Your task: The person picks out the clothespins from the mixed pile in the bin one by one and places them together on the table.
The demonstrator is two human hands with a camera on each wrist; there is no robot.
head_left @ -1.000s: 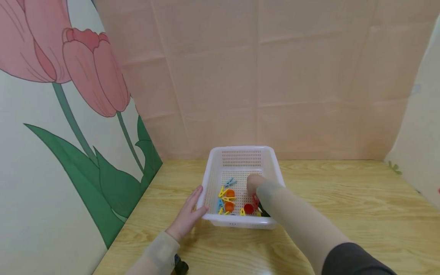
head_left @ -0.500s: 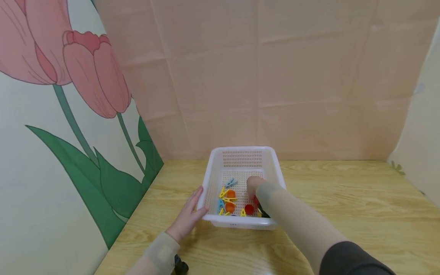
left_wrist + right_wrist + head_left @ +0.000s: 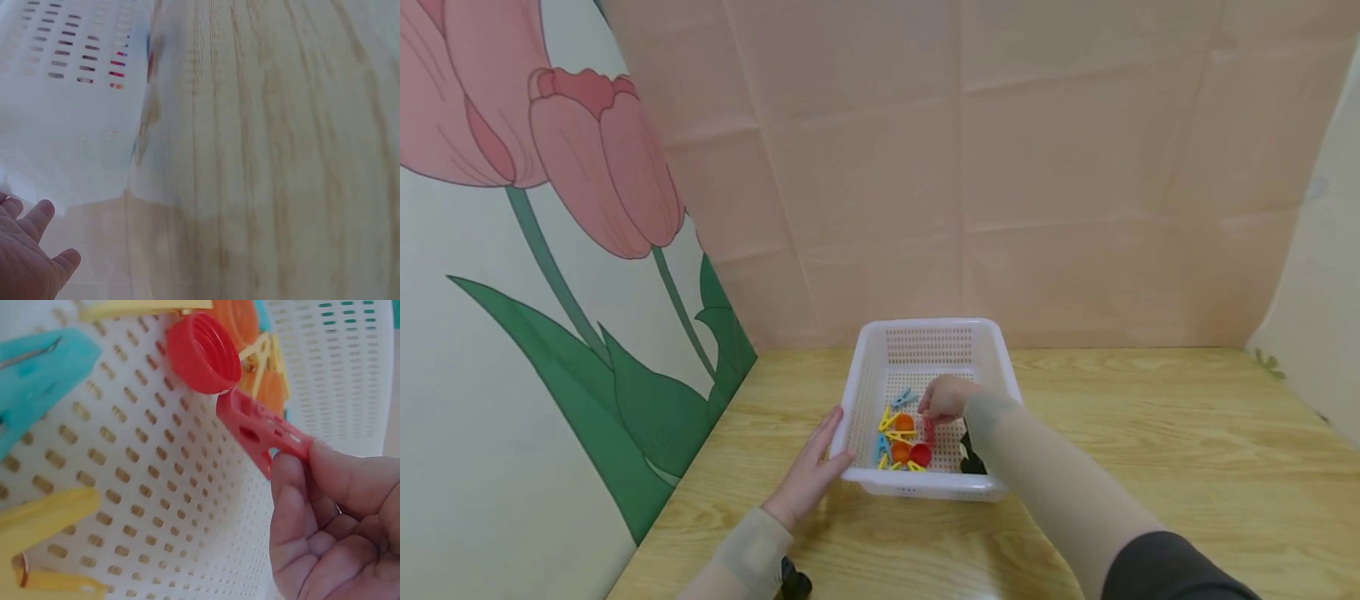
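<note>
A white perforated plastic basket stands on the wooden table. Low inside it, my right hand pinches a red clothespin between thumb and index finger. The clothespin's far end is right at the rim of a red bottle cap. Left of them lie orange caps, yellow clothespins and light-blue clothespins. My left hand rests its extended fingers against the basket's left side. In the left wrist view, part of that hand shows with fingers spread.
Under the right wrist, a teal clothespin and a yellow clothespin lie on the basket floor. A black object shows below the right wrist. Behind the table hangs a peach sheet; a tulip-painted wall borders the left.
My right hand has moved left inside the basket with the red clothespin. The red cap and a yellow clothespin have shifted left, towards the orange caps. My left hand stays put.
</note>
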